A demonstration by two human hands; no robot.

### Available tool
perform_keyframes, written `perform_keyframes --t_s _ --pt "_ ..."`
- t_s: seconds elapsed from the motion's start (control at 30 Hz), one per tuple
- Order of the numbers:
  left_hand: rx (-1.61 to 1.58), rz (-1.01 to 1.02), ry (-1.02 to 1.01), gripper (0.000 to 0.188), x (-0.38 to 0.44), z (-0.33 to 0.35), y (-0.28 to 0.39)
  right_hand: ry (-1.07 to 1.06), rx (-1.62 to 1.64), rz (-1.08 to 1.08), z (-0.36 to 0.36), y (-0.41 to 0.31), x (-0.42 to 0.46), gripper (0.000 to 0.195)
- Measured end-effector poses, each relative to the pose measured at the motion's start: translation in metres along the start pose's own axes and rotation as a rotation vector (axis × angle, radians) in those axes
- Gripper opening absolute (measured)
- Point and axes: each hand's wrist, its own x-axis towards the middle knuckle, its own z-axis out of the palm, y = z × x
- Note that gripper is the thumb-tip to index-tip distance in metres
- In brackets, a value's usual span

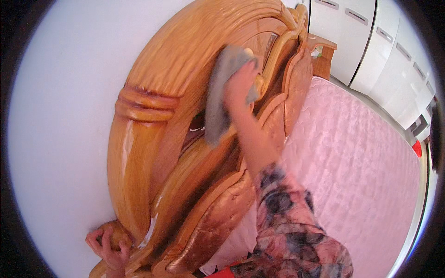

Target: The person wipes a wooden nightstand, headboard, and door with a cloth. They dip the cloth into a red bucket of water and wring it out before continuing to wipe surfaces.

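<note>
A carved, glossy wooden headboard [139, 166] fills the middle of the view, with padded copper-brown leather panels [222, 215] along its lower side. My right hand [240, 83], blurred, grips a grey cloth [222, 76] that lies over the inner part of the headboard. The cloth hangs down past a dark opening in the carving. At the lower left, my left hand [113, 252] is curled around a rounded wooden knob [120, 236] at the headboard's end, by the wall.
A pale wall [62, 121] stands right behind the headboard. Beside the padding lies a bed mattress [354, 166] with a pink quilted surface. Beyond it are a wooden nightstand [323, 60] and white cabinets [382, 59] with metal handles. A red object [417, 148] sits at the far right.
</note>
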Motion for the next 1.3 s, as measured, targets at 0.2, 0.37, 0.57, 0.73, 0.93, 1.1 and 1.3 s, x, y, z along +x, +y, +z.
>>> perform_keyframes --t_s 0.2,0.37,0.57,0.73,0.93,1.1,1.3 --pt "0.016 0.064 0.087 0.035 0.007 -0.004 0.000 -0.409 -0.344 0.544 0.011 0.051 0.120 0.042" --pt "0.071 0.031 0.060 0.035 0.018 -0.014 0.013 -0.521 -0.339 0.705 0.024 0.083 0.121 0.044" --pt "0.020 0.027 0.056 0.034 0.023 -0.003 0.016 -0.342 1.114 0.526 0.056 0.145 0.127 0.048" --pt "0.074 0.056 0.066 0.033 0.020 -0.016 0.010 -0.215 1.075 0.153 0.039 -0.010 0.175 0.050" --pt "0.009 -0.025 0.039 0.030 0.009 -0.021 0.012 -0.449 -0.408 -0.417 0.015 -0.085 0.227 0.032" --pt "-0.038 -0.025 0.026 0.034 0.009 -0.007 0.005 -0.355 -0.102 -0.595 -0.019 -0.120 0.143 0.029" --pt "-0.259 -0.068 0.222 0.027 -0.003 -0.004 -0.008 -0.374 -0.130 -1.044 -0.080 -0.179 -0.012 0.025"
